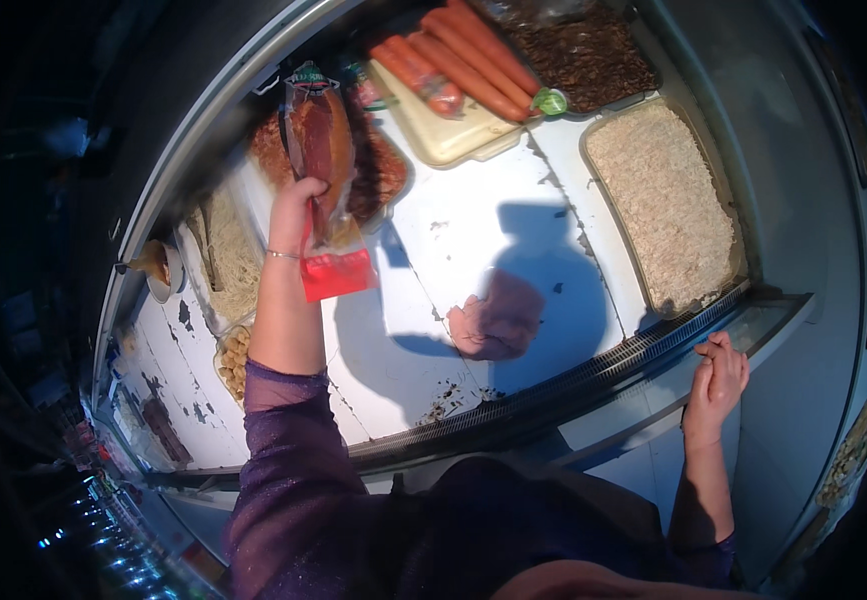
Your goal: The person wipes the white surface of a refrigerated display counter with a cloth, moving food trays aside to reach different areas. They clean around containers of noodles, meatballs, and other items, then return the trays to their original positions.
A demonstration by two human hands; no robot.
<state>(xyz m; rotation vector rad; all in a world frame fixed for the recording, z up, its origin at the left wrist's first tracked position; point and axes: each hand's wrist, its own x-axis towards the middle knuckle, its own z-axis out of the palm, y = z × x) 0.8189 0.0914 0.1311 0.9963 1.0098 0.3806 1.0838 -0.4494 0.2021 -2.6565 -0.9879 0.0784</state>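
My left hand grips the lower part of a clear plastic package of sliced-looking brown and red meat, which has a red strip at its near end. It is held over the left part of a white display case floor, above a tray of reddish-brown food. Below and right of it, a flat pink piece of meat lies on the white floor in shadow. My right hand is at the case's near right edge, its fingers curled loosely; whether it touches the glass edge I cannot tell.
Large orange sausages rest on a cream tray at the back, beside a tray of dark food. A tray of pale crumbly food stands right; noodle-like strips and a small bowl stand left. A grille lines the near edge.
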